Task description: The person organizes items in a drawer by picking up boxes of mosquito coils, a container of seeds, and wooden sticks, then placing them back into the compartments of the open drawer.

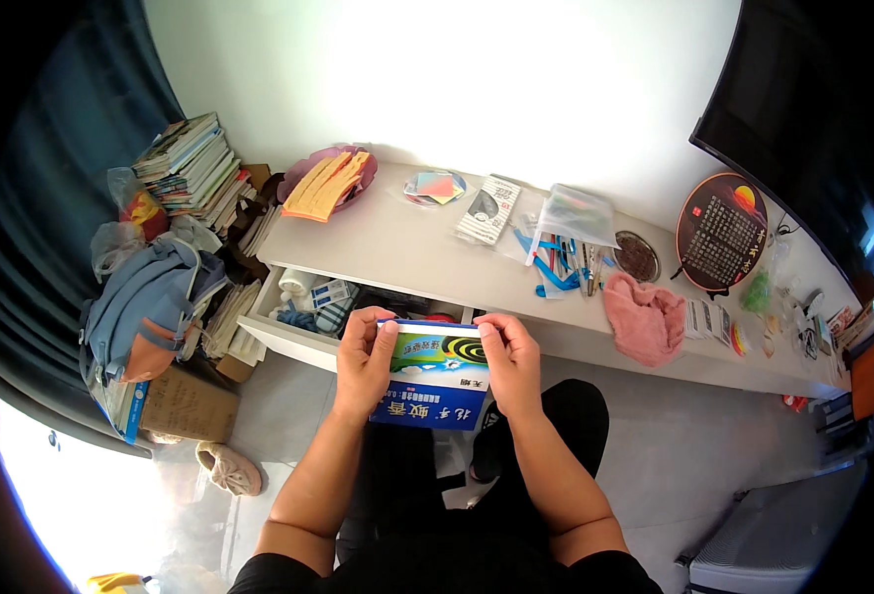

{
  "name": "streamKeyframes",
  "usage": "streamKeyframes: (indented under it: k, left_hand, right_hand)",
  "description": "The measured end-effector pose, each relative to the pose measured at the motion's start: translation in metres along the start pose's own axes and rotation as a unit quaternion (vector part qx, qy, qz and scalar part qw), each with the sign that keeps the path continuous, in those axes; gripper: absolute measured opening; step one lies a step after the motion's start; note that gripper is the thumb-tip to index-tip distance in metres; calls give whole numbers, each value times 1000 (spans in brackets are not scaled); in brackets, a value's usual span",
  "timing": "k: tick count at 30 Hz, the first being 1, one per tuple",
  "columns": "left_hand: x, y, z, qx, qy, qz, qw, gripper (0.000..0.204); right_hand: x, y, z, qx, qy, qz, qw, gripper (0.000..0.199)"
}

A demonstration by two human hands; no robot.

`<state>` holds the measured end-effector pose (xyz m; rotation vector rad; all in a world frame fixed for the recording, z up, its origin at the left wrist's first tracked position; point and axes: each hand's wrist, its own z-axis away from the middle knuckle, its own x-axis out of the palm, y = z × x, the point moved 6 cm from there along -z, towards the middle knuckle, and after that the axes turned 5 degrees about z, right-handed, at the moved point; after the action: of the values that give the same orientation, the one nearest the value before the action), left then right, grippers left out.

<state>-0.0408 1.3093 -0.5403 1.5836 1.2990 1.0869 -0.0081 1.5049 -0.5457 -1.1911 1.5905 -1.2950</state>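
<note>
Between my two hands is a flat mosquito coil box (427,381), blue and green with a black spiral pictured on it. My left hand (363,361) grips its left side with the thumb on top, and my right hand (512,364) grips its right side the same way. The box's print faces me upside down. Just beyond it stands a pulled-out drawer (298,340), holding a small white-and-blue box (330,295), checked cloth (334,315) and other items. My hands and the box hide part of the drawer's right end.
A long white cabinet (397,233) bears a purple bowl (368,178) with orange paper, a pink cloth (645,319), pens (583,267) and a round plaque (722,234). Stacked books (190,163) and a blue backpack (145,302) stand left. A television (783,109) hangs at right.
</note>
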Motion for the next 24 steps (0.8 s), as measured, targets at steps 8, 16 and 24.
streamKeyframes:
  k: [8, 16, 24]
  left_hand:
    - [-16, 0, -5, -9, 19, -14, 1000, 16]
    - [-4, -13, -9, -15, 21, 5, 1000, 13]
    - [5, -26, -7, -9, -19, 50, 999, 12]
  right_hand:
    - [19, 5, 4, 12, -15, -32, 999, 12]
    - [12, 13, -4, -20, -19, 49, 998, 14]
    - [0, 17, -9, -51, -53, 61, 995, 11]
